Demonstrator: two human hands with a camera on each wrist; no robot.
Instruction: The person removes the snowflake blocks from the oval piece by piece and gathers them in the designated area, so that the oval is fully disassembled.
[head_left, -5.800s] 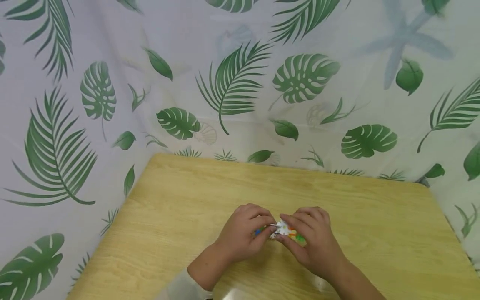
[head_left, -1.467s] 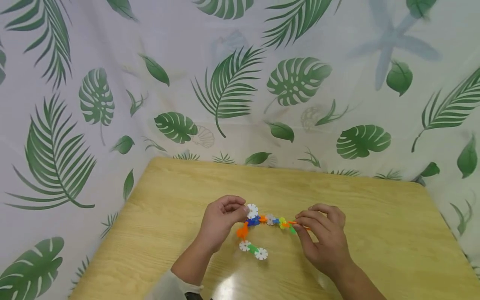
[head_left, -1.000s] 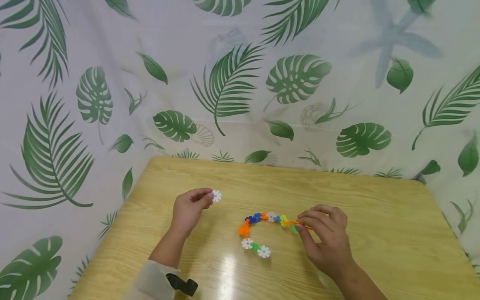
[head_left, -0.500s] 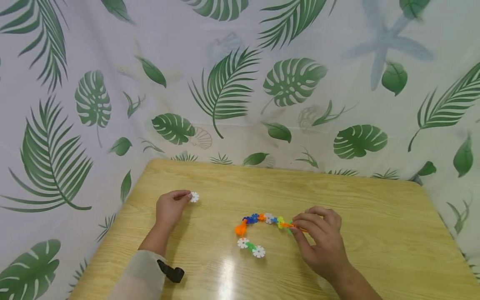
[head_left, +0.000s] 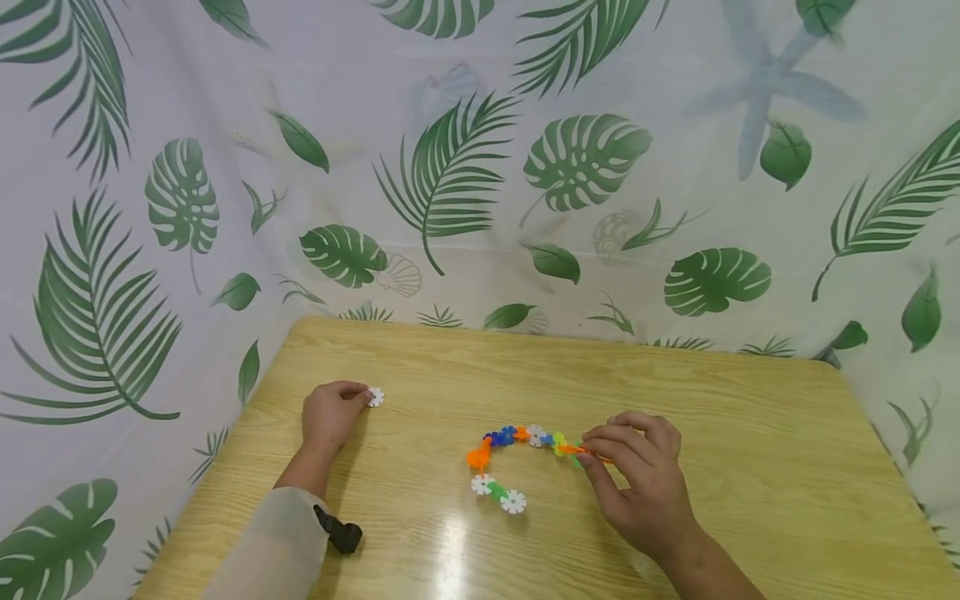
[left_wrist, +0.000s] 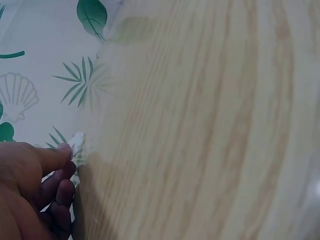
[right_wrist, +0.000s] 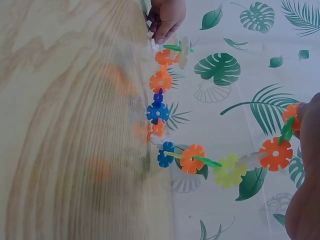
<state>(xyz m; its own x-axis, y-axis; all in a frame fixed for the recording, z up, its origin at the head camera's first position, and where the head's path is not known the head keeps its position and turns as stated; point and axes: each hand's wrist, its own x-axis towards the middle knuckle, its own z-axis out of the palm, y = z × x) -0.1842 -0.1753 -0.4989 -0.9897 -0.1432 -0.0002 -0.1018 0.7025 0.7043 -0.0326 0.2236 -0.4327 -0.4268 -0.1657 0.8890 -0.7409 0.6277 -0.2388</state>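
Observation:
In the head view, my left hand (head_left: 328,415) pinches a single white snowflake disc (head_left: 377,397) between thumb and fingers, low over the left part of the table. The left wrist view shows that disc (left_wrist: 77,143) almost edge-on at the fingertips. My right hand (head_left: 641,479) pinches an orange disc at one end of a curved chain of interlocked snowflake discs (head_left: 478,457). Blue, orange, white, yellow and green discs make up this chain, and a white disc (head_left: 513,502) forms its near end. Seen from the right wrist, the chain hangs from the held orange disc (right_wrist: 290,116).
A light wooden table (head_left: 420,367) lies under both hands. Behind it and to its left hangs a white cloth (head_left: 480,275) printed with green leaves. A black strap with a small device (head_left: 341,532) sits on my left wrist.
My hands were close together over the white disc. The left has since carried it away leftward from the chain, slowing lately. My right hand keeps its hold on the chain's end.

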